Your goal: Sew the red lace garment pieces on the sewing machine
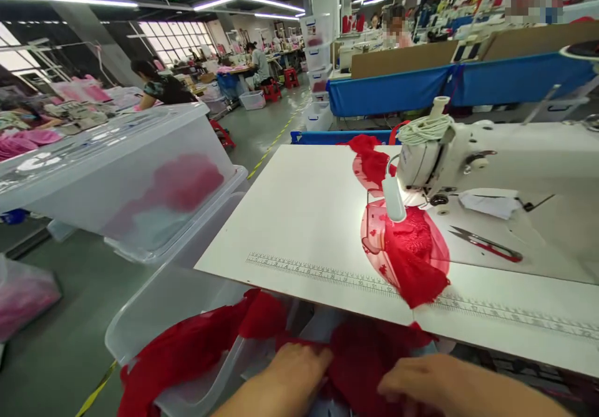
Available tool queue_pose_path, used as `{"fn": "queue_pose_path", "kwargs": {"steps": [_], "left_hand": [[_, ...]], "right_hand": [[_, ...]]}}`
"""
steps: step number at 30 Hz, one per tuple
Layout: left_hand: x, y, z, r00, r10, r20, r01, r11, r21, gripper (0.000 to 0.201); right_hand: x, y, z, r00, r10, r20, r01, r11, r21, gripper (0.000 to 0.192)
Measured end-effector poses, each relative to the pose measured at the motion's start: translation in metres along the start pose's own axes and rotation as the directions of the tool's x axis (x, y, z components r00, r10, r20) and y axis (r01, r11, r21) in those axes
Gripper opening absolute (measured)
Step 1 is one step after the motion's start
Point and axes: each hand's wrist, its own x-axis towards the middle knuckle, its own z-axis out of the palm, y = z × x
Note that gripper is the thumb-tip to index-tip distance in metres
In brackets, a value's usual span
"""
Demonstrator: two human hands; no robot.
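Down at our lap, both our left hand (292,373) and right hand (440,382) press flat, fingers loose, on red fabric (360,358) spilling from a clear bin (159,304); whether they pinch it, we cannot tell. It looks light, limp and snaggy, best gathered by an edge. Just beyond, the table (304,217) overhangs, with a lace piece (412,255) under the sewing machine (449,155) and snips (486,243) near.

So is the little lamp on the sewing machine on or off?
On. The lamp throws a bright patch onto the red lace and table under the sewing machine.
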Motion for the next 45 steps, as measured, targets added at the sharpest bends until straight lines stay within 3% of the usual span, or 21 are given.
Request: {"fn": "queue_pose_path", "kwargs": {"steps": [1,3,5,7,9,12,13,15,17,20,22,26,28,31,33,35,39,42,45], "left_hand": [[0.003,0.011,-0.017,0.990,0.130,-0.053,-0.132,0.991,-0.022,0.021],[0.016,0.028,-0.051,0.895,0.370,-0.248,-0.387,0.922,-0.023,0.023],[0.038,0.039,-0.080,0.770,0.449,-0.454,-0.445,0.887,0.122,0.030],[0.064,0.043,-0.100,0.668,0.540,-0.511,-0.462,0.840,0.284,0.033],[0.087,0.045,-0.112,0.651,0.607,-0.455,-0.456,0.792,0.406,0.032],[0.108,0.046,-0.119,0.695,0.638,-0.332,-0.438,0.742,0.508,0.041],[0.112,0.046,-0.120,0.683,0.656,-0.320,-0.460,0.727,0.509,0.044],[0.115,0.043,-0.121,0.611,0.709,-0.352,-0.546,0.699,0.461,0.043],[0.117,0.040,-0.124,0.563,0.718,-0.409,-0.604,0.695,0.389,0.036],[0.125,0.035,-0.129,0.597,0.678,-0.429,-0.596,0.733,0.328,0.028],[0.134,0.034,-0.131,0.625,0.635,-0.454,-0.539,0.772,0.337,0.030],[0.150,0.039,-0.126,0.649,0.578,-0.495,-0.420,0.814,0.400,0.023],[0.154,0.043,-0.124,0.630,0.613,-0.478,-0.427,0.786,0.447,0.027],[0.153,0.047,-0.124,0.546,0.698,-0.463,-0.421,0.707,0.569,0.037],[0.150,0.048,-0.124,0.495,0.734,-0.465,-0.389,0.666,0.636,0.041],[0.146,0.049,-0.124,0.480,0.751,-0.454,-0.356,0.640,0.681,0.039],[0.146,0.047,-0.124,0.555,0.693,-0.460,-0.231,0.660,0.715,0.014],[0.152,0.044,-0.128,0.604,0.641,-0.473,-0.163,0.681,0.714,0.023],[0.158,0.042,-0.138,0.603,0.686,-0.407,-0.224,0.635,0.739,0.028]], "right_hand": [[-0.008,-0.003,-0.019,0.998,0.024,-0.050,-0.021,0.998,0.065,0.031],[-0.016,0.001,-0.049,0.959,0.074,-0.275,-0.057,0.996,0.067,0.024],[-0.019,0.015,-0.066,0.875,0.052,-0.481,-0.114,0.988,-0.101,0.028],[-0.017,0.036,-0.073,0.828,-0.052,-0.558,-0.160,0.932,-0.325,0.030],[-0.015,0.054,-0.072,0.837,-0.136,-0.530,-0.176,0.850,-0.496,0.036],[-0.011,0.071,-0.071,0.831,-0.247,-0.499,-0.177,0.733,-0.657,0.032],[-0.009,0.074,-0.071,0.816,-0.285,-0.503,-0.178,0.704,-0.688,0.030],[-0.006,0.079,-0.074,0.792,-0.340,-0.508,-0.160,0.686,-0.710,0.025],[-0.004,0.083,-0.078,0.772,-0.361,-0.523,-0.115,0.730,-0.674,0.025],[-0.002,0.086,-0.084,0.777,-0.323,-0.540,-0.046,0.827,-0.561,0.025],[0.000,0.087,-0.087,0.809,-0.290,-0.511,-0.009,0.864,-0.504,0.025],[0.006,0.086,-0.096,0.840,-0.312,-0.443,-0.004,0.814,-0.581,0.045],[0.010,0.084,-0.104,0.840,-0.335,-0.427,-0.071,0.712,-0.698,0.041],[0.019,0.081,-0.119,0.883,-0.295,-0.366,-0.128,0.599,-0.791,0.030],[0.026,0.081,-0.126,0.893,-0.255,-0.370,-0.147,0.611,-0.778,0.025],[0.033,0.087,-0.128,0.879,-0.233,-0.415,-0.180,0.644,-0.743,0.023],[0.041,0.105,-0.121,0.843,-0.235,-0.485,-0.199,0.701,-0.685,0.033],[0.040,0.111,-0.114,0.847,-0.242,-0.474,-0.146,0.751,-0.644,0.037],[0.038,0.111,-0.112,0.855,-0.248,-0.456,-0.087,0.797,-0.598,0.022]]}}
